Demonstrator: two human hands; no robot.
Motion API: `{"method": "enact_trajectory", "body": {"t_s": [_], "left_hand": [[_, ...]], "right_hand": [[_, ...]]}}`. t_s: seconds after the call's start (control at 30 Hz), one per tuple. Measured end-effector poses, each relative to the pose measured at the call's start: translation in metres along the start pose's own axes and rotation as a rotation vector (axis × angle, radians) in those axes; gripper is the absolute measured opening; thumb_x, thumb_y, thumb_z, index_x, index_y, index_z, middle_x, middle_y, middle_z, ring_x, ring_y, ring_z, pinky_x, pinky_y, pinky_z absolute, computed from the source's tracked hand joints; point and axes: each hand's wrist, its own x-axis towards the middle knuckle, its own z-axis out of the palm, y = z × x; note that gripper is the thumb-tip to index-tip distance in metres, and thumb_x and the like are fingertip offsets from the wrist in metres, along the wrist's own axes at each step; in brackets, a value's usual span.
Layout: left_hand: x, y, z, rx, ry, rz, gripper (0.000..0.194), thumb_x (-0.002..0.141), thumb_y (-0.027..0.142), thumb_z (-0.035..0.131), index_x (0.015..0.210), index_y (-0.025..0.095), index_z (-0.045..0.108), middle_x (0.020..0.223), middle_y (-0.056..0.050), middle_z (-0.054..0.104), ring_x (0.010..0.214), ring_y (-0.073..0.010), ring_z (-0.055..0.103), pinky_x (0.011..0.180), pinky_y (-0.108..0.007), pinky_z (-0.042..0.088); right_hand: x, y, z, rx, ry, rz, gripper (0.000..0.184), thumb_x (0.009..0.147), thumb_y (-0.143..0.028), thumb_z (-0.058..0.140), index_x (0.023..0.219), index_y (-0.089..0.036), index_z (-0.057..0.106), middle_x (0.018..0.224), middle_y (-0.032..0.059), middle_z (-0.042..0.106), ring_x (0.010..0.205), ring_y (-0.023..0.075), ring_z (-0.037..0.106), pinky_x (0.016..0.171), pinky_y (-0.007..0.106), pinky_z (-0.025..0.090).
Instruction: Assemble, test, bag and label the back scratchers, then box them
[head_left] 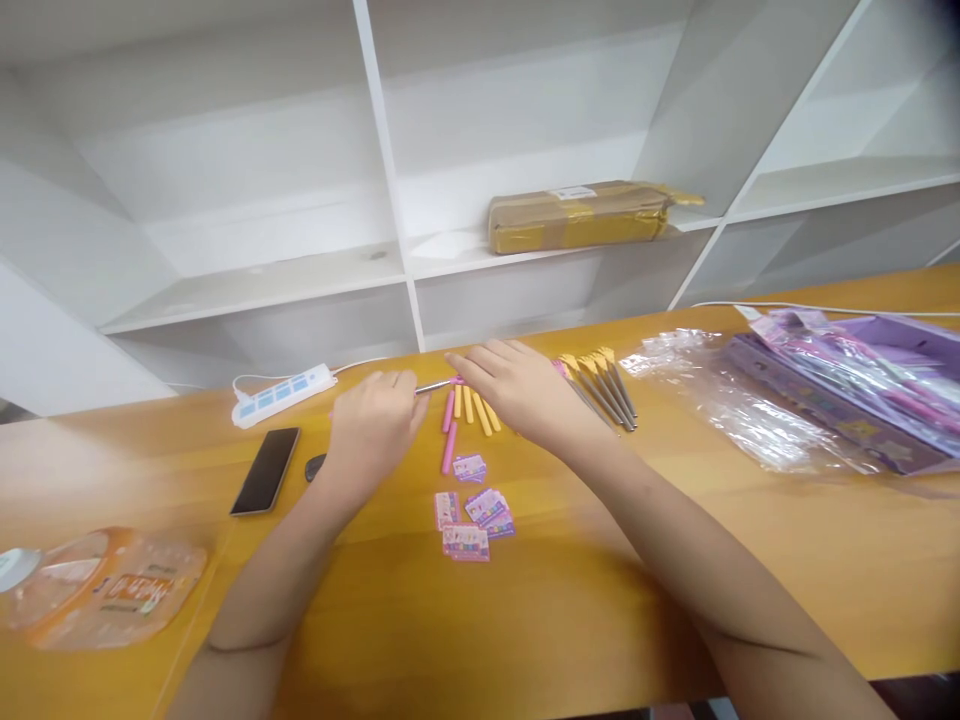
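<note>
– Where is the thin metal rod [432, 387]?
– Near the middle of the frame, stretched between the two hands, above the table [570, 630]. It has a pink tip [457, 380] on the right.
– How do the fingers stand?
– On the left hand [373, 422] they are curled together, clamped on the rod. On the right hand [511, 388] they bend over the pink tip, but their undersides are hidden, so I can't tell whether they pinch it.
– What lies just below?
– Yellow sticks [470, 405] fanned side by side, with pink sticks [449, 449] at their left. Lower down, small printed cards [466, 541] lie in overlapping groups.
– And to the right of the hands?
– Grey rods with yellow tops [609, 388] in a row, then clear plastic wrappers [757, 420] beside a purple box [832, 418] full of packets at the right edge.
– On the left?
– A power strip [283, 396], a dark phone [266, 471] below it, and a bottle [112, 590] on its side at lower left.
– Higher up?
– A taped cardboard box [581, 218] on a white shelf [300, 275], upper centre right.
</note>
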Motion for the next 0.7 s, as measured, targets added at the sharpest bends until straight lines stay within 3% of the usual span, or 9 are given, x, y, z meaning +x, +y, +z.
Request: {"method": "enact_trajectory", "body": {"t_s": [0.17,0.27,0.4,0.53,0.6,0.7], "left_hand": [[0.007,0.001,0.006,0.009,-0.126,-0.084,0.030,0.100,0.016,0.045,0.080,0.021,0.067,0.071,-0.010,0.069,0.062,-0.0250,0.060,0.056,-0.036,0.025],[0.018,-0.016,0.007,-0.002,-0.187,-0.150,0.028,0.094,0.015,0.048,0.075,0.023,0.067,0.067,-0.009,0.068,0.057,-0.0229,0.055,0.056,-0.035,0.025],[0.030,-0.083,0.005,0.071,-0.120,-0.382,0.022,0.090,0.016,0.050,0.074,0.022,0.064,0.071,-0.009,0.065,0.064,-0.0236,0.052,0.060,-0.034,0.025],[0.029,-0.153,-0.002,0.065,0.002,-0.412,0.025,0.092,0.017,0.047,0.066,0.021,0.047,0.071,-0.004,0.047,0.071,-0.0206,0.039,0.064,-0.033,0.023],[0.025,-0.167,-0.005,0.053,0.006,-0.400,0.029,0.091,0.017,0.048,0.064,0.021,0.037,0.069,-0.002,0.036,0.070,-0.0195,0.032,0.063,-0.033,0.021],[0.023,-0.166,-0.007,0.065,0.000,-0.411,0.033,0.091,0.018,0.050,0.063,0.020,0.034,0.068,-0.002,0.032,0.069,-0.0188,0.027,0.062,-0.032,0.018]], "right_hand": [[0.003,-0.007,0.005,-0.013,0.080,-0.040,0.027,0.105,-0.005,0.051,0.120,-0.017,0.070,0.097,0.0076,0.072,0.094,0.0235,0.058,0.083,0.036,0.040],[0.002,0.008,0.000,-0.043,0.134,-0.009,0.023,0.107,-0.009,0.051,0.112,-0.019,0.072,0.096,0.0074,0.074,0.091,0.0229,0.057,0.080,0.036,0.040],[-0.029,0.081,-0.022,-0.132,0.283,0.205,0.029,0.110,-0.011,0.047,0.117,-0.021,0.073,0.113,0.0089,0.079,0.101,0.0240,0.058,0.079,0.036,0.042],[-0.085,0.169,-0.036,-0.144,0.316,0.457,0.030,0.112,-0.020,0.048,0.109,-0.024,0.077,0.113,0.0128,0.080,0.111,0.0244,0.060,0.093,0.038,0.044],[-0.105,0.196,-0.033,-0.130,0.268,0.574,0.025,0.111,-0.024,0.054,0.107,-0.022,0.079,0.112,0.0153,0.080,0.111,0.0243,0.062,0.097,0.038,0.043],[-0.116,0.207,-0.024,-0.103,0.162,0.715,0.020,0.106,-0.018,0.062,0.110,-0.021,0.081,0.116,0.0170,0.080,0.109,0.0248,0.063,0.096,0.037,0.044]]}}
